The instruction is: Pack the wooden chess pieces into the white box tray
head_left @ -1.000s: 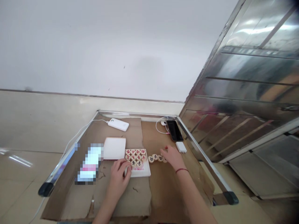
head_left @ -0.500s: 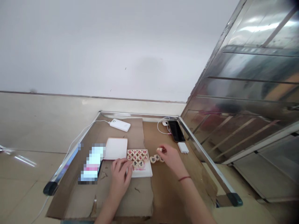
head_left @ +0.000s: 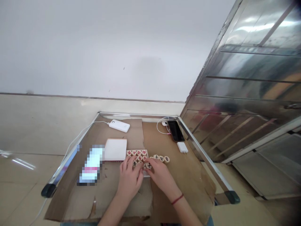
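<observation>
Round Chinese chess pieces with red characters fill the upper rows of a small white box. Below them sit pieces with black characters, partly covered by fingers. My left hand has its fingers apart over the box's left side, their tips touching the pieces. At the box's right side, my right hand grips a black-character Chinese chess piece between thumb and fingers. Outside the box, several more pieces lie in a row just beyond my right hand, the nearest partly hidden.
Left of the box lies its open white lid, then a lit, blurred phone. A white power bank with a cable, a dark phone and a white charger lie farther back. Metal rails edge the cardboard-covered table.
My right hand has moved left from above the outside row to the box with a piece. My left hand has shifted right, from the box edge onto the pieces. The view has turned slightly.
</observation>
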Motion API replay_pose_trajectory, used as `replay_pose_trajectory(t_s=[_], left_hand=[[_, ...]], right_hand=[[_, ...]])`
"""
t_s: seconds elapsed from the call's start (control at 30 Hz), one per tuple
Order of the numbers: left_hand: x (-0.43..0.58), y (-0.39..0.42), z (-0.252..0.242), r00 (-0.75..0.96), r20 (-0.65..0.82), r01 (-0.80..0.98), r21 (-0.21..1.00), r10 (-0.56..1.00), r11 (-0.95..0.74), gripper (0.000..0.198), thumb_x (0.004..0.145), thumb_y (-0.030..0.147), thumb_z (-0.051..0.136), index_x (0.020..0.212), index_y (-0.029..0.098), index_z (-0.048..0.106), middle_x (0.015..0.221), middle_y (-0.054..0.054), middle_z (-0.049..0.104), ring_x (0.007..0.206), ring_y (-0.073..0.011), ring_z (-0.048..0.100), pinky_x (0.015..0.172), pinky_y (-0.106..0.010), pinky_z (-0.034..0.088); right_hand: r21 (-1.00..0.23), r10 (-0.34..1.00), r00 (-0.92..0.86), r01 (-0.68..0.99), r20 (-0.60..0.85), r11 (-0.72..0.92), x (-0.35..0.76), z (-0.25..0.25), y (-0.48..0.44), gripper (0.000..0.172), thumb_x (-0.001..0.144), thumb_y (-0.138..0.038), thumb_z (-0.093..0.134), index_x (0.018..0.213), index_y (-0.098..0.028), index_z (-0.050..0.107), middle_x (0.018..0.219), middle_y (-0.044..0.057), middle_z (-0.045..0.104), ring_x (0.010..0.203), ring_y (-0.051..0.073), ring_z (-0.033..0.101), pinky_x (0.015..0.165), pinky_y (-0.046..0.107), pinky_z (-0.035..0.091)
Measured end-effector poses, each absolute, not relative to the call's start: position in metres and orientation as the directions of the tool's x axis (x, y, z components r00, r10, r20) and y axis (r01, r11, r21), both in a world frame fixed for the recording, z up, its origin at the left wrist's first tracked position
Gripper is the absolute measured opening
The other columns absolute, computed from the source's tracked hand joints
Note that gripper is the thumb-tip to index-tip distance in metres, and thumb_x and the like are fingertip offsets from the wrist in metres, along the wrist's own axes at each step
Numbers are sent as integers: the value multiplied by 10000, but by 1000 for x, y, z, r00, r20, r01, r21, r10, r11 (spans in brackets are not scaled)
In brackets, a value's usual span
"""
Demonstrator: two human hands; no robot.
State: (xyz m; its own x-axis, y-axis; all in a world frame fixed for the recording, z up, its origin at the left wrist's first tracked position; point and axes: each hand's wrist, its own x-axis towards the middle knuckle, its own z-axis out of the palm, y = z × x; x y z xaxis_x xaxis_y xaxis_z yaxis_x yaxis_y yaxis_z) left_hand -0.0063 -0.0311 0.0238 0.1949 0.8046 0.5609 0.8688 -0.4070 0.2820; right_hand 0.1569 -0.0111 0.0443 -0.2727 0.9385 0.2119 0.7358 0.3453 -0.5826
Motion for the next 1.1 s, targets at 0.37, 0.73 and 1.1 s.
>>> replay_pose_trajectory(t_s=[0.37,0.73,1.1], left_hand=[[-11,-28,29,286,530,836,268,798,-479,268,856,206,469,984,283,692,1302,-51,557,1195,-275,456,955,-450,401],[-48,-40,7,147,554,792,430,819,-433,220,875,233,471,976,229,667,996,-75,619,946,-220,569,823,-378,500],[-49,-42,1,241,450,710,522,860,-472,58,817,223,552,803,212,607,942,-57,580,901,-200,595,798,-341,519]], right_hand=[[-576,931,-274,732,241,365,157,43,-12,263,787,-58,555,994,-206,622,1022,70,616,953,207,591,849,338,483],[-481,945,-261,814,199,326,149,39,-11,142,773,-47,553,803,-179,598,892,53,606,865,197,565,807,313,447],[-558,970,-193,793,151,245,203,50,14,378,763,-95,474,1108,-192,596,1161,87,617,955,188,615,830,307,461]])
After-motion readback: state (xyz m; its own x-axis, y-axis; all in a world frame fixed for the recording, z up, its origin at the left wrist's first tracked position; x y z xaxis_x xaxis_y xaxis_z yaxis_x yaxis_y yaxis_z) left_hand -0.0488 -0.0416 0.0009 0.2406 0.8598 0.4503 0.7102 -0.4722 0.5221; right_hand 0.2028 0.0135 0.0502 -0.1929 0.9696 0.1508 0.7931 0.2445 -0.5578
